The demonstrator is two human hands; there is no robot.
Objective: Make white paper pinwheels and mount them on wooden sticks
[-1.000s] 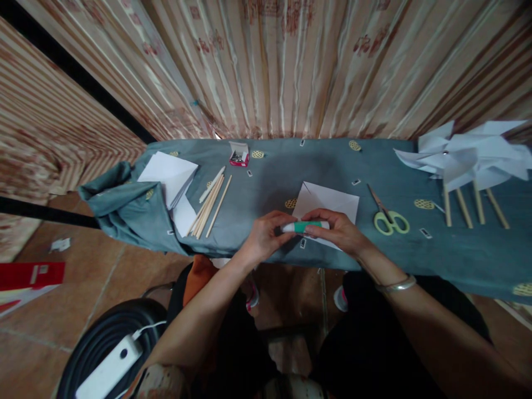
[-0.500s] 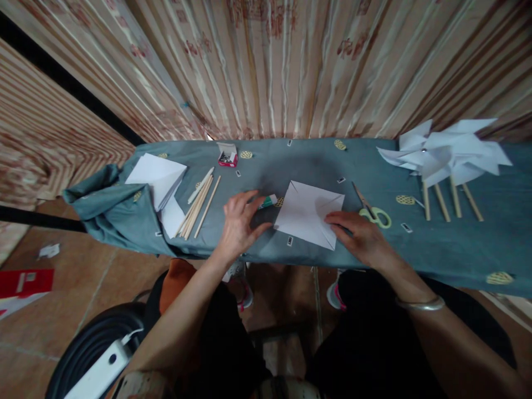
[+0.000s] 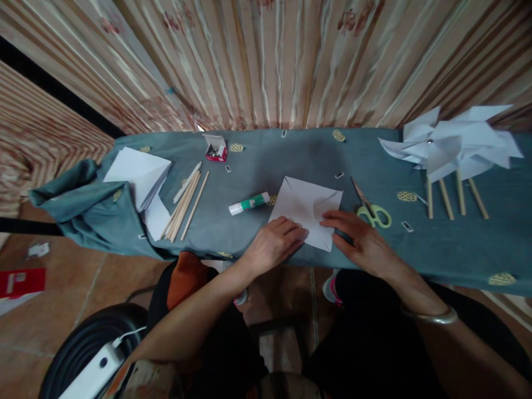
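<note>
A square white sheet of paper [image 3: 301, 195] with slits running in from its corners lies on the cloth in front of me. My left hand [image 3: 274, 241] rests on its lower left part, fingers curled and pressed together on the paper. At the right edge, my right hand [image 3: 361, 237] has its fingertips on the sheet, with the thumb close to the edge; a flap there looks slightly raised. Left of the sheet lies a glue stick [image 3: 249, 204] with a green label. Scissors [image 3: 374, 215] with pale green handles lie just beyond my right hand.
Paper pinwheels [image 3: 453, 145] on wooden sticks lie at the right. Toward the left are several loose sticks [image 3: 195, 205], a white pen [image 3: 186, 183], an open small red box [image 3: 216, 149] of metal pins and folded white paper [image 3: 139, 172]. A curtain [image 3: 274, 66] hangs behind the cloth-covered table [image 3: 291, 152].
My left hand has moved right from beside the glue stick onto the paper, and its spread fingers have closed. The glue stick now lies uncovered. My right hand stays at the sheet's right edge.
</note>
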